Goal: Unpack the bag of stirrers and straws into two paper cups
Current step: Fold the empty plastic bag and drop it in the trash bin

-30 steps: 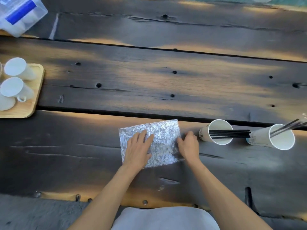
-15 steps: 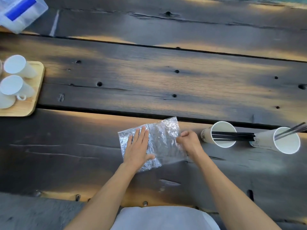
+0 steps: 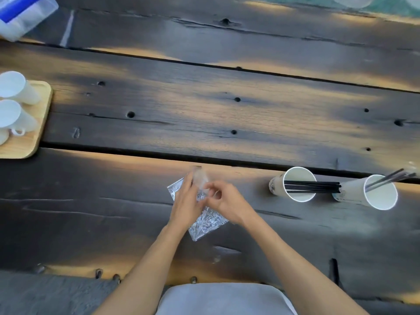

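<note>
An empty, crinkled clear plastic bag lies on the dark wooden table near its front edge, partly folded over. My left hand and my right hand both pinch it, with its upper edge lifted between my fingers. To the right stand two white paper cups. The nearer cup holds several thin black stirrers that stick out to the right. The farther cup holds grey straws that lean toward the right edge.
A light wooden tray with white mugs sits at the left edge. A clear plastic box with a blue label stands at the top left corner. Gaps run between the table's planks.
The bag lay flat under my spread hands. My hands have since come together over it, and the bag is folded and bunched up between my fingers.
</note>
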Demonstrator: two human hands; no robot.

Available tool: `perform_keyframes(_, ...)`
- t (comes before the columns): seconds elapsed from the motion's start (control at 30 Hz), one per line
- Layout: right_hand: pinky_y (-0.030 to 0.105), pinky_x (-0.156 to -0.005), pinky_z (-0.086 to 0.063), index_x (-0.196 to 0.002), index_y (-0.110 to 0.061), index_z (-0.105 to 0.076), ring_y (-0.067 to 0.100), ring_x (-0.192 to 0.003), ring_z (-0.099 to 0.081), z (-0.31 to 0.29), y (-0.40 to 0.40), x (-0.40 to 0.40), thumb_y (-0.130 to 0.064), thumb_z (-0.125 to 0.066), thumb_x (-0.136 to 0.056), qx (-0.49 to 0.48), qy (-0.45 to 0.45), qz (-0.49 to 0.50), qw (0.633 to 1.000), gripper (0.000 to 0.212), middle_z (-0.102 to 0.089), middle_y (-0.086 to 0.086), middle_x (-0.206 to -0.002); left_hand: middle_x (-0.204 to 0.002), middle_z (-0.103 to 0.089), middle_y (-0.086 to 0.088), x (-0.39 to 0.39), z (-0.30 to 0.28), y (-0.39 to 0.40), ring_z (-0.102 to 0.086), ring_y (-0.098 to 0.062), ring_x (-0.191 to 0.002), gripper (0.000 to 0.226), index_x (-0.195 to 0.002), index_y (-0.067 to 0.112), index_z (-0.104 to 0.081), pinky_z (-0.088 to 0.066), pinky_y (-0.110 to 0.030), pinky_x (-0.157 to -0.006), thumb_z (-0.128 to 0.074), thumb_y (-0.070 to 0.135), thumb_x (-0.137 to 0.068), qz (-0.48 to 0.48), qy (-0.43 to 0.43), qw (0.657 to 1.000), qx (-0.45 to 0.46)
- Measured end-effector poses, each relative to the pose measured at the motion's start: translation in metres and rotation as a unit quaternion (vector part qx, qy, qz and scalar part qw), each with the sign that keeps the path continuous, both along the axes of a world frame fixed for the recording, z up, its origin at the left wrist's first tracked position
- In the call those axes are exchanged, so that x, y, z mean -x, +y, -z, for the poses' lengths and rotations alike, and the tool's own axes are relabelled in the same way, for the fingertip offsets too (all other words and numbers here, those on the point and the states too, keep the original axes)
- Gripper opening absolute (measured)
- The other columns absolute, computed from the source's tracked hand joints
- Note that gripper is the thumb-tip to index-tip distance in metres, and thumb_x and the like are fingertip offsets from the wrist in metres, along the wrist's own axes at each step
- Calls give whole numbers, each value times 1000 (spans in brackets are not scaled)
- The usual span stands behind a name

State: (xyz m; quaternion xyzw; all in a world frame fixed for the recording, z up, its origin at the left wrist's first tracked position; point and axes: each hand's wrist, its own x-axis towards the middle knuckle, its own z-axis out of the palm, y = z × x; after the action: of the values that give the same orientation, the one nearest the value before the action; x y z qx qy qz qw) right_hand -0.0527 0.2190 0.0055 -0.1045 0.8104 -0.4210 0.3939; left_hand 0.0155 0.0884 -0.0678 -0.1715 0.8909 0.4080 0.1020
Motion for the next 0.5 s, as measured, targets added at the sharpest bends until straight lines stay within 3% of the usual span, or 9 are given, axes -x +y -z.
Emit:
perform_keyframes(0.07, 23, -75, -42, -125, -14, -60, 11, -82, -50, 6, -6, -9, -26, -63, -90, -28, 30, -53, 998, 37, -55, 0, -107, -156, -33, 9, -5, -9, -15, -36, -11, -140, 55, -141, 21, -51, -35, -29, -112, -51, -2, -91, -118, 37, 989, -78)
perform_keyframes(0.1, 25, -82, -43, -129, -13, -58, 12, -90, -51, 8, -10, -14, -30, -61, -92, -36, 39, -75, 996, 41, -54, 1, -115, -150, -41, 8, -10, -11, -24, -38, -9, -139, 47, -134, 15, -58, -31, -26, -113, -49, -4, -92, -178, 43, 980, -75)
perform_keyframes(0.17, 33, -95, -46, -133, -13, -56, 17, -103, -54, 13, -15, -21, -33, -56, -94, -51, 44, -104, 992, 44, -51, 5, -127, -133, -59, 0, -23, -9, -44, -55, -18, -127, 35, -122, 9, -65, -39, -35, -111, -46, -1, -94, -283, 53, 955, -64)
perform_keyframes(0.27, 40, -104, -45, -138, -15, -52, 24, -119, -54, 22, -21, -29, -33, -52, -96, -76, 37, -125, 989, 45, -46, 6, -141, -117, -68, -11, -39, -7, -60, -67, -25, -107, 29, -119, 8, -64, -52, -42, -100, -42, 6, -99, -412, 19, 901, -137)
perform_keyframes(0.37, 40, -106, -44, -140, -15, -49, 24, -125, -53, 29, -21, -33, -28, -51, -96, -86, 11, -125, 988, 46, -45, 6, -146, -111, -68, -10, -48, -5, -60, -66, -26, -104, 25, -116, 11, -65, -52, -45, -97, -47, 15, -98, -441, -18, 885, -146)
perform_keyframes(0.5, 37, -102, -47, -142, -11, -49, 25, -123, -56, 33, -16, -32, -21, -50, -97, -92, -11, -111, 989, 46, -51, 9, -142, -120, -59, -7, -46, -6, -49, -54, -26, -112, 24, -116, 11, -64, -44, -39, -101, -52, 13, -96, -342, -16, 939, 24)
